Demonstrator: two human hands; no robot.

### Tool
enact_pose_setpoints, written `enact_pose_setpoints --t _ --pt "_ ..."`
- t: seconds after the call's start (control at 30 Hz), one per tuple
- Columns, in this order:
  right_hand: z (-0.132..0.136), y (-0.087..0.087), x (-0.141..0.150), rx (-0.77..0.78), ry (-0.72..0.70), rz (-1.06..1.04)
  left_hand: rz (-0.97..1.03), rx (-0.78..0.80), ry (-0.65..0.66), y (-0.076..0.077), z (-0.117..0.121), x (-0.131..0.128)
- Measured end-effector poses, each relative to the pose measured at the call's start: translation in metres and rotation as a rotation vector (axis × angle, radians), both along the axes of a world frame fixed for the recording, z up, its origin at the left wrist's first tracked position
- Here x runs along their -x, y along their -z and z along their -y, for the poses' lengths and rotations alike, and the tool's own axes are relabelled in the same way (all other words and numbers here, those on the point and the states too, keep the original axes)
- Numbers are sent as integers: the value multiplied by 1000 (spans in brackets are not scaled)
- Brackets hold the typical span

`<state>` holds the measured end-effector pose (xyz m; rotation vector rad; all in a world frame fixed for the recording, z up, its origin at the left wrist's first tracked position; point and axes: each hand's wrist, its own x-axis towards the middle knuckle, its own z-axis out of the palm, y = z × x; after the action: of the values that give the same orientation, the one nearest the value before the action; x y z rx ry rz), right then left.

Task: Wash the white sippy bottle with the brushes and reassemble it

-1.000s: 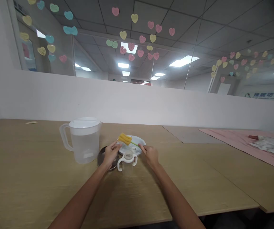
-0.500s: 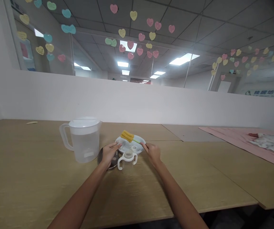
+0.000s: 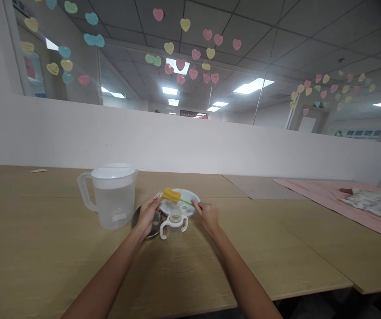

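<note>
My right hand (image 3: 207, 213) is closed on the green handle of a sponge brush (image 3: 172, 195), whose yellow sponge head points left. Near that head, my left hand (image 3: 148, 215) pinches a small see-through piece (image 3: 158, 195), mostly hidden by the fingers; its kind is unclear. Below and between the hands stands a clear baby bottle (image 3: 175, 224) with a white two-handled ring and an uncovered mouth. Behind it lies a white plate (image 3: 193, 198) with a small pale part on it. A round metal bowl (image 3: 157, 230) sits partly under my left hand.
A lidded plastic pitcher (image 3: 114, 199) holding clear liquid stands left of the bowl. At the far right, a pink cloth (image 3: 313, 195) has a patterned garment (image 3: 373, 204) on it. A white wall (image 3: 177, 141) closes off the table's back edge.
The sponge head moved away from my left fingers, then came back against the piece they hold. The bottle, plate and pitcher stay in place; the view shifts slightly.
</note>
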<state>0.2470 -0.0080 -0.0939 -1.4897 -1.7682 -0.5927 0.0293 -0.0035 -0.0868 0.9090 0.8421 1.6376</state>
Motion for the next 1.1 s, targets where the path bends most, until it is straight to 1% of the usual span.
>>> enact_pose_setpoints --t 0.1,0.23,0.33,0.43,0.53,0.63,0.7,0.8,0.9,1.0,1.07,1.1 --pt "-2 2 3 44 -47 70 81 24 13 0 -5 4" --pt "-4 1 -3 64 0 125 153 37 58 -4 -6 9" --pt "-3 -1 -6 29 26 79 181 36 89 -6 -5 9" --pt "-2 0 -2 -16 -41 22 189 21 124 -7 -4 6" --pt "-4 2 4 -1 -88 57 184 5 147 -7 -4 5" --pt "-9 2 -2 53 -51 130 195 -8 162 -8 -4 6" --pt "-10 0 -9 62 -25 156 204 -15 168 -9 -3 7" --pt "-8 -1 -15 -2 -5 104 225 -11 201 -13 0 5" --pt "-6 0 -9 -50 -56 55 210 -26 231 -19 5 3" --pt "-6 2 -3 -23 -93 81 227 -60 201 -25 7 5" --pt "-8 2 -4 8 -69 55 224 -82 132 -27 5 9" --pt "-9 2 -6 19 -49 13 187 -94 82 -26 4 11"
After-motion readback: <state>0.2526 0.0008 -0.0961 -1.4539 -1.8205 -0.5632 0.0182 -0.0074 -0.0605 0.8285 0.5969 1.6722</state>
